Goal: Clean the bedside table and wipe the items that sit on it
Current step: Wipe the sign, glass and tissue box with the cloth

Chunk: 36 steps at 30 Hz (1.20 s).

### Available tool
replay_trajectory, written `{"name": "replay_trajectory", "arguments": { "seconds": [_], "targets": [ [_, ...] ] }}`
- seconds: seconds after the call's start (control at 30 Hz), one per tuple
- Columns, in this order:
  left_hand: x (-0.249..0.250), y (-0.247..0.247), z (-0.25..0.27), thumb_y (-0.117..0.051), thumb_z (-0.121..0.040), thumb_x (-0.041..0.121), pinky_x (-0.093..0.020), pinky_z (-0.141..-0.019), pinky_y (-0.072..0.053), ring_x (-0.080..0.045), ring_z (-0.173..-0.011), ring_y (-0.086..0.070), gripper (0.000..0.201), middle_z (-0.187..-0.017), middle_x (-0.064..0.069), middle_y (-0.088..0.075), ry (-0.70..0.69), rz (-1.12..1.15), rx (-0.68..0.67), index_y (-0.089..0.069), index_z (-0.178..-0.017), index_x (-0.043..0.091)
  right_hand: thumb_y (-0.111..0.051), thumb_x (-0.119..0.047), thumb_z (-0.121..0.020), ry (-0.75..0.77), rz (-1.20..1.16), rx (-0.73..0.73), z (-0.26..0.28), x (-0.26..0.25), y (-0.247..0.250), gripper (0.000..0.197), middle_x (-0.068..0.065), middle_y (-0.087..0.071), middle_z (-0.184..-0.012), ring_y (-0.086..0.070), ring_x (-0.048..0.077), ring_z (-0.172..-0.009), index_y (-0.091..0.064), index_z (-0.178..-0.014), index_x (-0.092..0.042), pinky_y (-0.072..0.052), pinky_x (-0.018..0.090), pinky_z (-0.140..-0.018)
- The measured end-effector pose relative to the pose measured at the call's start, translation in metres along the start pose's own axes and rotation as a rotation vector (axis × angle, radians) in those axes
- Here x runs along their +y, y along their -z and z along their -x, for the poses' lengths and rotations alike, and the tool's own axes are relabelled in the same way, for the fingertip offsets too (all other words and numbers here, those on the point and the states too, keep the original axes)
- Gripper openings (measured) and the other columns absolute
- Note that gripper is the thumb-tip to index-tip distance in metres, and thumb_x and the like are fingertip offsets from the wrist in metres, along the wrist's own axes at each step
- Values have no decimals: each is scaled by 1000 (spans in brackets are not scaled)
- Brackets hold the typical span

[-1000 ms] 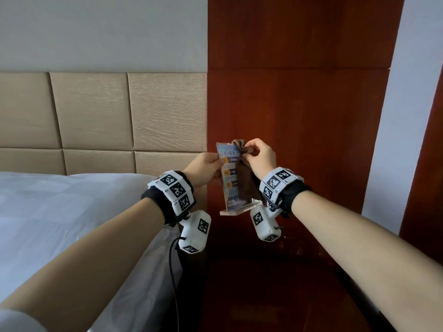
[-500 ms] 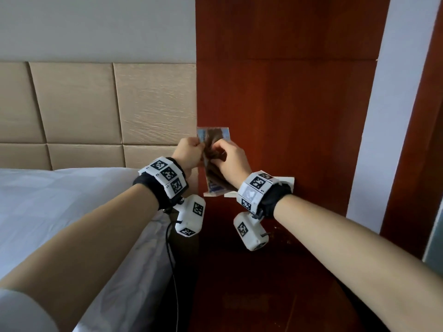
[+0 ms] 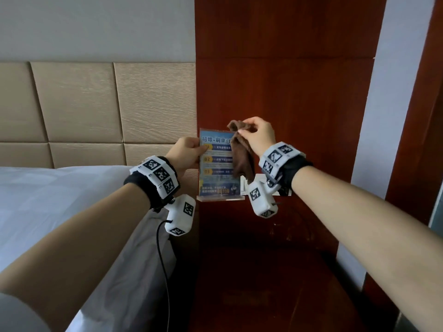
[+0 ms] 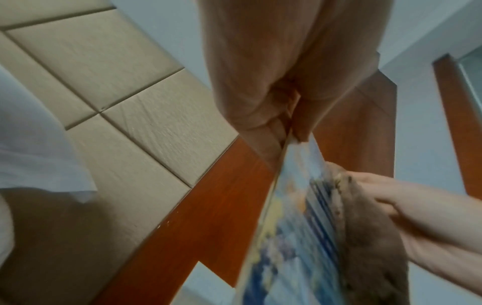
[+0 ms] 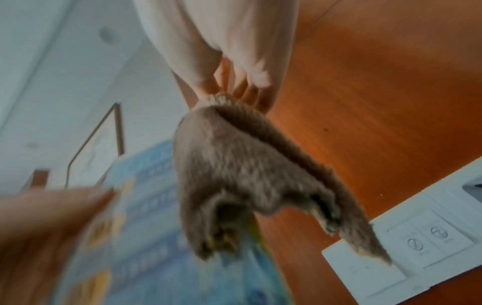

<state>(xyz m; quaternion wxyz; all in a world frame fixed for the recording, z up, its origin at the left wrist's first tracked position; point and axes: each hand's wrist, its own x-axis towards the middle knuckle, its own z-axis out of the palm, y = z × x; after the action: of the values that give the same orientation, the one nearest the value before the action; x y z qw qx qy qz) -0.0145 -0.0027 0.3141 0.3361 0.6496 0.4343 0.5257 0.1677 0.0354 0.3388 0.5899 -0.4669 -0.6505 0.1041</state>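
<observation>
Right, centre of the head view: the left hand [image 3: 185, 153] pinches the left edge of the sign [image 3: 217, 164], thumb on the printed face and fingers behind. It is a clear acrylic stand with a blue printed sheet inside, held upright above the far end of the table [image 3: 259, 271]. Whether its base touches the wood, I cannot tell from here. The right hand [image 3: 257, 137] clutches a brown cloth [image 3: 242, 159] at the sign's upper right corner, fingertips bunched round the top of it while the rest hangs limp down the right side of the face.

The left wrist view shows the sign edge-on, a thin panel running down to the lower right with that pinch at the top. The right wrist view is blurred, but the cloth dangles in the middle of the frame, with a white switch plate [image 5: 407, 247] on the wood panel at lower right.

How will it handle? The sign looks light and rigid, slick on its faces, and likely to scratch or crack if dropped. An edge pinch keeps fingers off most of the face, though a firmer hold near the base would steady it against the wiping pressure. The cloth is soft and floppy, so it wants gathering into a pad in the palm before the next stroke.
</observation>
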Motion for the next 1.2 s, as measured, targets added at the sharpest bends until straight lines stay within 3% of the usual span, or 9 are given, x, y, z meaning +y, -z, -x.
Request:
{"name": "replay_trajectory", "arguments": {
  "seconds": [0.1,0.2,0.27,0.33,0.53,0.67,0.83,1.07,1.2],
  "targets": [
    [-2,-2,2,-43,-98,8,-26,-65,-59,-17,-77,-66,20,-87,-6,-66,-14,73,11,-60,-88,11,-67,-14,-84,-74,-84,-94,-5,3,2,30,12,-67,-114,-62,22,-105,-65,-112,-4,-49,36,-96],
    [-3,0,1,-43,-98,7,-22,-61,-58,-5,-62,-68,22,-83,-5,-66,-42,103,47,-60,-85,13,-66,-15,-85,-153,-176,-166,-1,16,-2,19,14,-69,-105,-65,28,-103,-68,-101,-6,-52,43,-94],
    [-3,2,0,-44,-97,7,-22,-59,-57,-2,-57,-67,21,-83,-5,-65,-56,91,61,-61,-86,11,-63,-11,-87,-228,-315,-209,5,21,-2,3,10,-67,-93,-65,26,-92,-66,-87,-13,-55,37,-81],
    [-2,2,-1,-44,-97,7,-21,-57,-56,-1,-56,-67,17,-83,-5,-65,-62,108,74,-61,-95,6,-59,-6,-89,-276,-403,-243,14,24,-2,12,3,-64,-84,-62,17,-80,-63,-82,-15,-51,26,-69],
    [7,5,-6,-44,-98,9,-21,-56,-57,0,-55,-66,16,-81,-1,-65,-76,155,176,-59,-103,8,-56,-2,-90,-321,-399,-345,41,34,-12,26,4,-63,-88,-59,25,-97,-60,-115,4,-47,43,-100],
    [0,3,0,-45,-97,9,-21,-55,-57,-7,-60,-68,18,-81,-4,-65,-30,146,85,-61,-89,10,-58,-5,-90,-301,-458,-253,31,23,-3,26,8,-64,-96,-58,25,-100,-61,-115,1,-46,43,-100],
    [-8,-5,0,-46,-97,10,-33,-70,-56,-18,-73,-64,20,-82,-7,-65,-23,93,72,-60,-82,12,-60,-6,-88,-271,-459,-176,13,14,8,24,11,-65,-103,-62,28,-105,-63,-112,-3,-49,39,-98],
    [-1,-4,-10,-46,-97,13,-30,-68,-56,-14,-73,-64,22,-85,-2,-65,-32,194,190,-58,-113,3,-62,-8,-88,-236,-347,-276,27,26,-3,11,7,-66,-98,-62,29,-105,-66,-90,-18,-48,44,-100],
    [0,3,-16,-45,-98,12,-33,-73,-56,-13,-73,-65,19,-88,-3,-66,-40,265,219,-59,-108,5,-59,-4,-88,-193,-284,-394,40,36,-5,20,3,-65,-94,-59,26,-103,-64,-107,-2,-45,40,-102]
  ]
}}
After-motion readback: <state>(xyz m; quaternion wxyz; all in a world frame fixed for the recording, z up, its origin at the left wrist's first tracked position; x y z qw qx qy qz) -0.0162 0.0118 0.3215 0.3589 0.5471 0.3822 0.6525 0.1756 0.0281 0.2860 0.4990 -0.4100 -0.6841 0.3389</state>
